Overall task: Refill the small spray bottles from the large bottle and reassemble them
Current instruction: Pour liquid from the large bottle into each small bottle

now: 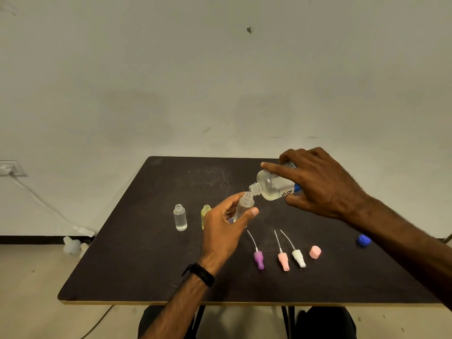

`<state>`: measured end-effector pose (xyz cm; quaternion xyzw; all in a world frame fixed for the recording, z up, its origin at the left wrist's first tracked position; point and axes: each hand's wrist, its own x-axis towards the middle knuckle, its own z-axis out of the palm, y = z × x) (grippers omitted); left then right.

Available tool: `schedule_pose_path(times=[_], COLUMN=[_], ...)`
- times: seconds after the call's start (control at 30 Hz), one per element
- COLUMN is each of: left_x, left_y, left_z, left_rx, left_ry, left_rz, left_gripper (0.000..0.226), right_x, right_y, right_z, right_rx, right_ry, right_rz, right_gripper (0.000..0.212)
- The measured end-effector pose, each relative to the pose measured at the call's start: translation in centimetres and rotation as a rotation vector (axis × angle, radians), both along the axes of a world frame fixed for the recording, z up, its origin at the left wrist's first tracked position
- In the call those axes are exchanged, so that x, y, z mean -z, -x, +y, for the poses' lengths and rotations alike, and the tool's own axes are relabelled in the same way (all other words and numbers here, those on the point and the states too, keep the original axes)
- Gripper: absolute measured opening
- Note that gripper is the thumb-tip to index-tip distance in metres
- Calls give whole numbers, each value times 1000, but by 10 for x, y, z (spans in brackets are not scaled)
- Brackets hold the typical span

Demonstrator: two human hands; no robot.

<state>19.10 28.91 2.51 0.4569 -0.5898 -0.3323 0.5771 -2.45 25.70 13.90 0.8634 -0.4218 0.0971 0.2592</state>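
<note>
Dark tabletop (151,241) fills the lower half of the frame under a pale wall. At center right, the right hand (322,184) grips the large bottle (274,185), tipped nearly flat, long axis running right to left, mouth pointing left and slightly down. Just below its mouth, the left hand (225,228) grips a small clear bottle (244,206), leaning neck-up toward the upper right. Pouring well likely means keeping the 2 mouths aligned and tilting slowly. 3 spray heads (283,259) lie at lower center.
</note>
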Motion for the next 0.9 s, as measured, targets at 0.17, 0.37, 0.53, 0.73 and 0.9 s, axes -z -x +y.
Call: schedule_pose_path(times=[0.17,0.37,0.53,0.73,0.9], left_x=[0,1,1,0,-4], left_y=[0,0,0,1,0], left_z=[0,0,1,0,-1], left_rx=[-1,3,-2,10,27], left_ry=[-3,-9,-15,-26,-31], left_rz=[-4,15,23,93,125], left_gripper=[43,41,41,39,38], right_x=[-1,0,1,9,23], right_y=[0,0,0,3,3], right_z=[-1,0,3,1,-2], right_rx=[0,4,-12,4,-7], right_ry=[8,-2,-9,-83,-222], right_rz=[5,14,-16,-106,-278], right_gripper=[76,76,77,80,79])
